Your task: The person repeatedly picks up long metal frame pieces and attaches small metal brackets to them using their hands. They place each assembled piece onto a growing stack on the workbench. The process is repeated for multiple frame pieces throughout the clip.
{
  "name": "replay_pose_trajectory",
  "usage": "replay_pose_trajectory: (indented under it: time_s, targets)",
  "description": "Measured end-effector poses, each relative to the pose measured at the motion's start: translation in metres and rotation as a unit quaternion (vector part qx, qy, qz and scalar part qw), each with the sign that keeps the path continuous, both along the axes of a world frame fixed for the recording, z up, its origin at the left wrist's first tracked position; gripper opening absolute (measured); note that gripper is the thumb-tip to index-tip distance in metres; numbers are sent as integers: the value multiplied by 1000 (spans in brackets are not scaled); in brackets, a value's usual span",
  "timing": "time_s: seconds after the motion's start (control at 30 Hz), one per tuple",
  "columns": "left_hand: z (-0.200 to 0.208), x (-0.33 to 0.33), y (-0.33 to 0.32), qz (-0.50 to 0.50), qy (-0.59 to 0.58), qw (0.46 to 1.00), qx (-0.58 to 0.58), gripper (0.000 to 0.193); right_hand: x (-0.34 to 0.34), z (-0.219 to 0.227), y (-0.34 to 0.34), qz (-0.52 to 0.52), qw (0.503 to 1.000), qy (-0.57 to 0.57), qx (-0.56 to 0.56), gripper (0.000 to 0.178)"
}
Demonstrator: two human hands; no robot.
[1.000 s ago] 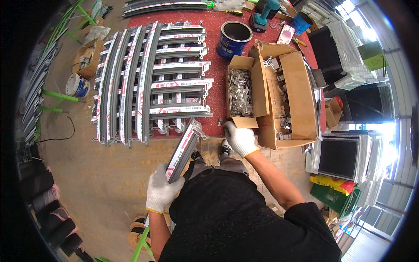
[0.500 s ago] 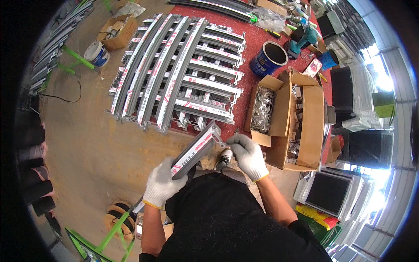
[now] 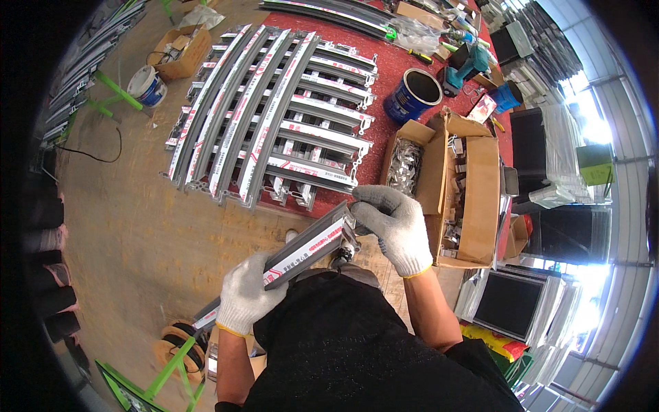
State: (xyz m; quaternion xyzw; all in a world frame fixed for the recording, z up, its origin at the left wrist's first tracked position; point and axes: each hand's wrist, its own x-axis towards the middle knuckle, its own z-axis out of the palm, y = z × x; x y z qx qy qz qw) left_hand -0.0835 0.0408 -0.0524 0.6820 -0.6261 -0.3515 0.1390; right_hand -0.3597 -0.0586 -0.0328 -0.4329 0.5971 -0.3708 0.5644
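1. Up and away from the body goes the right hand (image 3: 399, 226) since the last frame, its fingers now bent over the far end of the grey profile (image 3: 309, 251), which itself has swung to a flatter slant.
2. Left hand (image 3: 251, 294): wrapped firmly around that profile partway along, gripping it in front of the black shirt, near the surface's edge.
3. Now the right: fingertips bunched right at the profile's end, close to a small metal fitting (image 3: 351, 240); whether they pinch something there, I cannot tell.
4. Both hands wear white knitted gloves with yellow cuffs, and the profile between them carries a white strip with red markings.
5. Just beyond, on the red surface (image 3: 382, 60), sits a crisscross stack of profiles (image 3: 281, 110), the upper ones laid across those beneath.
6. Over to the right of the stack, a small open carton (image 3: 431, 180) full of shiny metal pieces (image 3: 406, 168), standing against a larger open carton (image 3: 479, 206).
7. Behind those, a blue can (image 3: 402, 108), then a teal power tool (image 3: 472, 63) and a yellow-handled screwdriver (image 3: 420, 56).
8. Down on the floor at left, a white bucket (image 3: 147, 88) stands near another carton (image 3: 187, 63).
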Motion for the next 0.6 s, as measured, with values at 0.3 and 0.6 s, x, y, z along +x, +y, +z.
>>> replay_pose_trajectory:
  time_s: [0.3, 0.6]
  targets:
    - [-7, 1, -1, -35, -18, 999, -26, 43, -11, -8, 2, 21, 1000, 11, -6, 26]
    - [-11, 3, 0, -57, -56, 996, -49, 40, -15, -8, 4, 23, 999, 44, 3, 27]
